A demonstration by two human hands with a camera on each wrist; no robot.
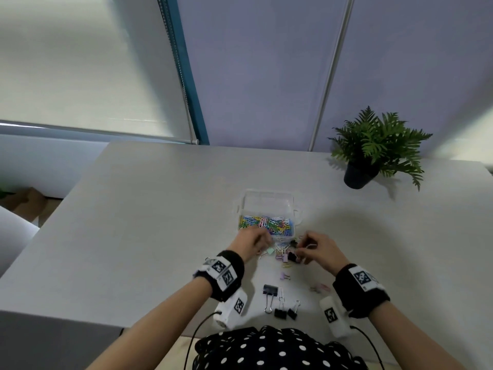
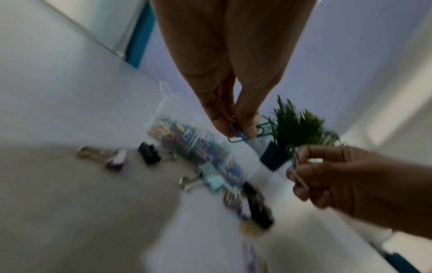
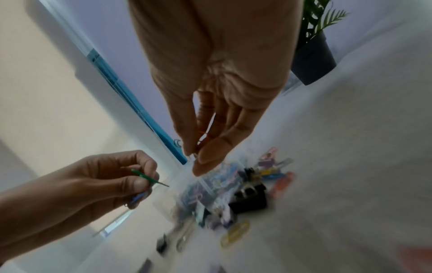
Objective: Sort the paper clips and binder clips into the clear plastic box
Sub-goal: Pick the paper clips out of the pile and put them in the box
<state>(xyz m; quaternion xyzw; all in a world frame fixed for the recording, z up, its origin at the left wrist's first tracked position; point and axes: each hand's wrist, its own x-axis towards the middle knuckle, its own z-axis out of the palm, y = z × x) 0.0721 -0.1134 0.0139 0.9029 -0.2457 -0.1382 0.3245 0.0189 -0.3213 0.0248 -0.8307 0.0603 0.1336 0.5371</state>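
Just in front of both hands, on the pale counter point(image 1: 149, 209), the clear plastic box point(image 1: 268, 201) is seen with its long axis running away from the person; its near half is filled with coloured paper clips point(image 1: 266, 222) and its far half looks bare. The left hand point(image 1: 249, 243) is held at the box's near left corner, and in the left wrist view its thumb and fingers are pressed together on a blue paper clip point(image 2: 237, 135) and a green paper clip point(image 2: 266, 129). The right hand point(image 1: 318, 249) is held just to the near right of the box, over a loose heap of pastel binder clips point(image 1: 282, 253) lying against the box's near wall. Its fingertips are brought together in a pinch, and a green clip and a thin wire appear to be gripped there in the left wrist view, though blur prevents a firm reading.

The coming move is judged to turn on one relation: the filled compartment lies directly forward of the pinched clips, slightly right of the left hand and slightly left of the right. The left hand is judged the nearer, being almost at the rim, so a short forward carry over the near wall would be needed before release.

Nearer the person, three black binder clips point(image 1: 277, 303) are left on the counter between the wrists, well apart from the box, with a lilac binder clip point(image 1: 284, 276) between them and the heap. A potted fern point(image 1: 373, 148) stands at the far right.
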